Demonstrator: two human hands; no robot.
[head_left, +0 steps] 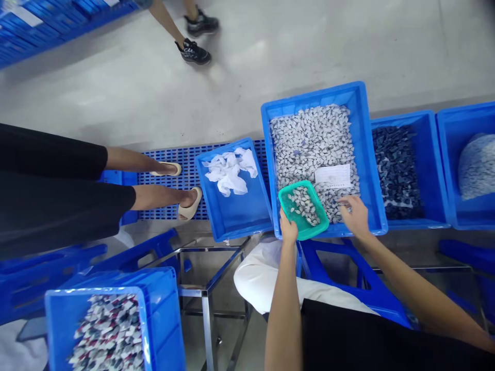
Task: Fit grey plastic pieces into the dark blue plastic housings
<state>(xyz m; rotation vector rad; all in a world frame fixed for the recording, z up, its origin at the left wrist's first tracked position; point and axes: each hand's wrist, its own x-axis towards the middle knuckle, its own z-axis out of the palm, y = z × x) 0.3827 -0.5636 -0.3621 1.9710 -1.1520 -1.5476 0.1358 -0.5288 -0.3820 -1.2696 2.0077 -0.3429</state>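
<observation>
My left hand [288, 226] grips the near-left edge of a small green basket [323, 225], its thumb over the rim. Several small grey-white pieces [303, 203] lie inside the basket. The basket rests on the near-left part of a large blue bin [363, 134], which is filled with a layer of similar pale pieces [309, 134]. At the bin's near-right side, my right hand [356, 216] is low over the pieces, fingers curled in toward the thumb. Whatever is at its fingertips is too small to make out. A white paper slip [333, 176] lies on the pieces beyond the basket.
Left of the bin, a shallow blue tray [243, 216] holds crumpled white material [230, 172]. Bins with dark pieces [398, 170] and a filled bag [479, 167] stand right. A person in sandals [189, 206] stands left; another person's shoes [195, 51] show beyond. Metal frame [209, 309] nearby.
</observation>
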